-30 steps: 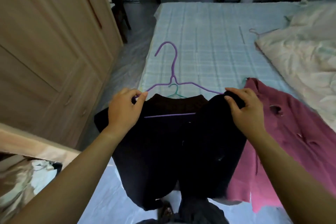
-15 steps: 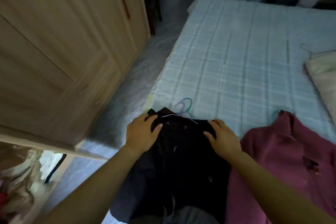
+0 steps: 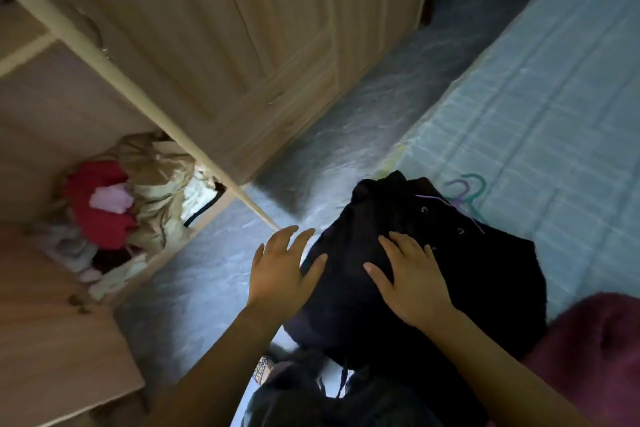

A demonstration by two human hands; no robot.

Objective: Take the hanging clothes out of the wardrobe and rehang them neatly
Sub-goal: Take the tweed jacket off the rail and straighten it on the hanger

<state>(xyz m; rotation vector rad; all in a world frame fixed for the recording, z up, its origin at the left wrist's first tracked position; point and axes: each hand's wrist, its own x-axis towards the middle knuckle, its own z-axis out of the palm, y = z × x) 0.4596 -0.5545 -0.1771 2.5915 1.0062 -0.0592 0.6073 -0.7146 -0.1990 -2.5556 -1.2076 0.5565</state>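
Your right hand (image 3: pixel 412 274) lies flat on the black garment (image 3: pixel 460 281), palm down, fingers straight and spread, gripping nothing. Your left hand (image 3: pixel 280 270) is also spread wide and holds nothing. It sits at the garment's left edge, with the thumb over the dark fabric and the fingers out over the floor (image 3: pixel 363 121).

The black garment is bunched on the near corner of the bed (image 3: pixel 554 97), its left part hanging past the mattress edge. A few small round metal snaps show on it just beyond your right fingertips. A purple hanger (image 3: pixel 462 198) is inside it. The hook pokes out at the garment's far right, and a thin purple wire crosses the fabric there. A teal hanger (image 3: pixel 479 184) hook lies right beside the purple one, on the sheet.

A maroon garment (image 3: pixel 595 357) touches the black garment's near right side, fuzzy-looking and partly cut off by the frame.

Beyond the black garment the bed carries a pale blue checked sheet. The floor to its left has a shiny, wrinkled grey covering. Further left stands the light wood wardrobe (image 3: pixel 259 45), with panelled doors shut at the far end and an open compartment at the near end. A heap of clothes (image 3: pixel 114 211) sits in that compartment in red, pink, beige and white. The whole frame is motion-blurred.
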